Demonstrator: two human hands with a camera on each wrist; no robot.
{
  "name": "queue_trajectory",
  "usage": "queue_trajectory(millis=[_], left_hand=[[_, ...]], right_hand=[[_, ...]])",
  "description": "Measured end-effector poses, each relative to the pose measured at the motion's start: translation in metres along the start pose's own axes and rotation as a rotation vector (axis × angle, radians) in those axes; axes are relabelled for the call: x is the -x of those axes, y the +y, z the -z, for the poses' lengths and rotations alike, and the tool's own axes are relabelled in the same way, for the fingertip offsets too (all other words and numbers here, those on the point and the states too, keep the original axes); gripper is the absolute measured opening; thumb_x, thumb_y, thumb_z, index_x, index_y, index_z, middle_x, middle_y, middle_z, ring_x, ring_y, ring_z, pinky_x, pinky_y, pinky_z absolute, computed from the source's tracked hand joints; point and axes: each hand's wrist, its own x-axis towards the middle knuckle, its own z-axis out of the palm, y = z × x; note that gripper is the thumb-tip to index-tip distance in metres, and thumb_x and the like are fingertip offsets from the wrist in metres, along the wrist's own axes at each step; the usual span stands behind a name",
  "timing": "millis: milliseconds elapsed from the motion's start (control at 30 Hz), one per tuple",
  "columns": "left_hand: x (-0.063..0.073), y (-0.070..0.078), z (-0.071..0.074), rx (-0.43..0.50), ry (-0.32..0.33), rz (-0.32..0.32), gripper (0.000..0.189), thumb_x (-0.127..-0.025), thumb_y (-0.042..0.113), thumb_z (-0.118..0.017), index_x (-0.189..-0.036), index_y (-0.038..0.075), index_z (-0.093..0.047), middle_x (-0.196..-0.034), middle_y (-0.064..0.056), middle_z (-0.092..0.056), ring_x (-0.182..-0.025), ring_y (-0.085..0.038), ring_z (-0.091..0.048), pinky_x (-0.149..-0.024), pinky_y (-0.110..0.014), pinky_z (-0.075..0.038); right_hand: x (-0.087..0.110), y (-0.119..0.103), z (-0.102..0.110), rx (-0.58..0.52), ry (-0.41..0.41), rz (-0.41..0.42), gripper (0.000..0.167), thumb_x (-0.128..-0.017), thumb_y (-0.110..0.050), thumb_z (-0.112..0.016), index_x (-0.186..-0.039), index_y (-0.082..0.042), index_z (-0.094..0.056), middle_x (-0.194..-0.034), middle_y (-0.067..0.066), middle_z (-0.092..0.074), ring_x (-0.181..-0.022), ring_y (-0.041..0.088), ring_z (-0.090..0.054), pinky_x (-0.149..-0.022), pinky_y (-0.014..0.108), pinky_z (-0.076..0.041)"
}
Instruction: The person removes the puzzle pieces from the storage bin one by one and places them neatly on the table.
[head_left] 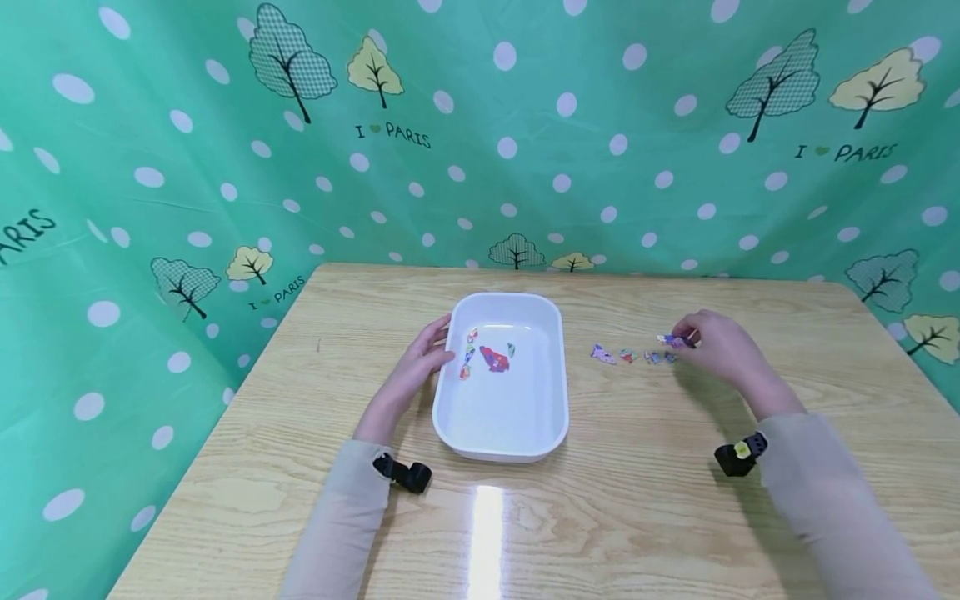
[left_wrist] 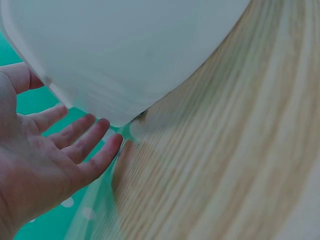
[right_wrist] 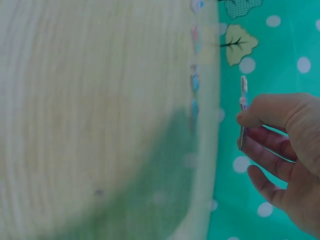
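Observation:
A white plastic tray (head_left: 501, 425) stands on the wooden table with several small, flat, brightly patterned pieces inside, the largest a red and purple one (head_left: 494, 359). At its left side is my left hand (head_left: 408, 375), thumb by the rim and loosely extended fingers along the outer wall (left_wrist: 115, 75). My right hand (head_left: 716, 346) is raised over the table right of the tray. Between thumb and fingers it pinches a thin, irregular purple puzzle-like piece (head_left: 677, 341), seen edge-on in the right wrist view (right_wrist: 243, 95).
Several similar small pieces lie in a row on the table between the tray and my right hand, including a purple one (head_left: 602, 354) and a multicoloured one (head_left: 628, 356). A green dotted curtain (head_left: 480, 192) hangs behind the table (head_left: 615, 517) and along its left side.

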Motion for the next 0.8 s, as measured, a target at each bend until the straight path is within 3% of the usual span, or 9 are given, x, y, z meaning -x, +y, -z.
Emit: queue_trajectory(millis=[267,600,800], left_hand=[[0.0,0.001,0.0,-0.008,0.001,0.008,0.06,-0.089,0.008,-0.049,-0.143,0.021,-0.026,-0.139,-0.014,-0.034,-0.124,-0.032,-0.042,-0.104,-0.044,-0.032],[0.012,0.023,-0.006,-0.02,-0.018,0.031,0.061,-0.091,0.006,-0.045,-0.146,0.012,-0.018,-0.143,-0.02,-0.027,-0.127,-0.037,-0.035,-0.105,-0.047,-0.029],[0.003,0.01,-0.001,0.002,-0.006,0.035,0.06,-0.091,0.007,-0.048,-0.145,0.018,-0.022,-0.142,-0.015,-0.031,-0.127,-0.033,-0.038,-0.105,-0.045,-0.03]], right_hand=[[0.004,0.016,-0.005,-0.028,-0.022,-0.043,0.024,-0.081,-0.013,-0.062,-0.098,0.004,-0.061,-0.094,0.021,-0.06,-0.085,0.034,-0.058,-0.072,0.047,-0.046],[0.007,0.035,-0.005,-0.008,-0.076,-0.106,0.024,-0.079,-0.008,-0.06,-0.1,0.004,-0.061,-0.093,0.021,-0.061,-0.085,0.033,-0.057,-0.068,0.045,-0.046],[0.006,0.043,-0.006,0.013,-0.107,-0.117,0.024,-0.08,-0.008,-0.059,-0.101,0.004,-0.061,-0.094,0.022,-0.062,-0.086,0.035,-0.058,-0.071,0.047,-0.045]])
